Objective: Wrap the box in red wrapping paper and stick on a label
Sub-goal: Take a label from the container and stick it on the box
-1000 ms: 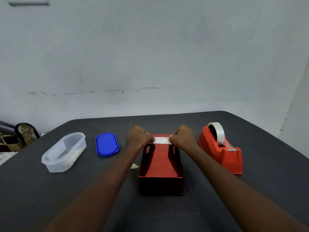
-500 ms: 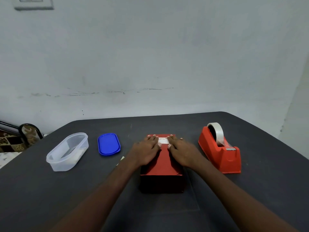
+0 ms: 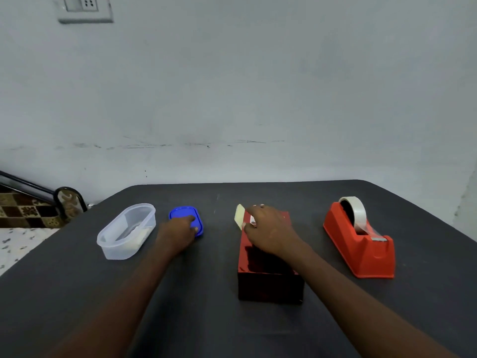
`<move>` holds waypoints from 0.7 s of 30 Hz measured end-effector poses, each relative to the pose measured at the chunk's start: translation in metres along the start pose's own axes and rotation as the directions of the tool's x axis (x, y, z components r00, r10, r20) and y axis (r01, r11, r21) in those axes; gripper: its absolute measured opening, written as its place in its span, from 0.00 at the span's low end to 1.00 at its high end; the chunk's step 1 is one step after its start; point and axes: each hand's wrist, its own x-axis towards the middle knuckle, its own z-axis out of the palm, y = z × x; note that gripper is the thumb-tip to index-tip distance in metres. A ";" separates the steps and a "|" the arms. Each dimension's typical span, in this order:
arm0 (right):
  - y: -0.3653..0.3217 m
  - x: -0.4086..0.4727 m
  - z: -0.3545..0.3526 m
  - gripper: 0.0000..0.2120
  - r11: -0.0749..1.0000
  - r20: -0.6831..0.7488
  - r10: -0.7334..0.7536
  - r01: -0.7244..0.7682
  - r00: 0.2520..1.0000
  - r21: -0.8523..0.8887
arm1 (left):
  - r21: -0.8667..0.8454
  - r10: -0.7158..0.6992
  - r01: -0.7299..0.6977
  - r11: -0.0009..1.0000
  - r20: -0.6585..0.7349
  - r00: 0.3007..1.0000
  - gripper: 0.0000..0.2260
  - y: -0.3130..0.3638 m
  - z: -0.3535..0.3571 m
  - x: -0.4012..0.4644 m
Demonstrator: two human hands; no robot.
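Head view, looking down at a dark grey table (image 3: 258, 332). At its middle stands a long rectangular box wrapped in shiny red paper (image 3: 268, 270), the landmark for everything else. A white label (image 3: 253, 220) lies on the box's far end, mostly covered by the right hand (image 3: 268, 232). That hand rests over the far end and pinches a small pale yellowish paper slip (image 3: 239, 217) at the box's far left corner. Left of the box, the left hand (image 3: 180, 229) touches a blue oval plastic lid (image 3: 186, 220), fingers bent over its near edge. Further left sits a clear oval plastic tub (image 3: 127, 230). Right of the box stands a red tape dispenser (image 3: 360, 241). The label looks stuck; tidying likely follows, so lift the slip away without dragging the label.
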 end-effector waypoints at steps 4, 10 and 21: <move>-0.032 0.017 0.012 0.17 0.997 0.035 -0.006 0.003 0.999 0.080 | 0.103 0.065 -0.069 0.992 0.041 0.997 0.24 -0.010 0.008 0.001; -0.067 0.039 0.040 0.16 0.982 0.157 0.034 -0.062 0.987 0.178 | 0.228 0.207 -0.176 0.958 -0.119 0.971 0.11 -0.010 0.001 -0.008; -0.117 0.082 0.063 0.15 0.449 0.483 0.315 -0.577 0.817 0.683 | -0.881 -0.374 -0.104 0.462 -0.299 0.878 0.11 -0.047 -0.051 -0.029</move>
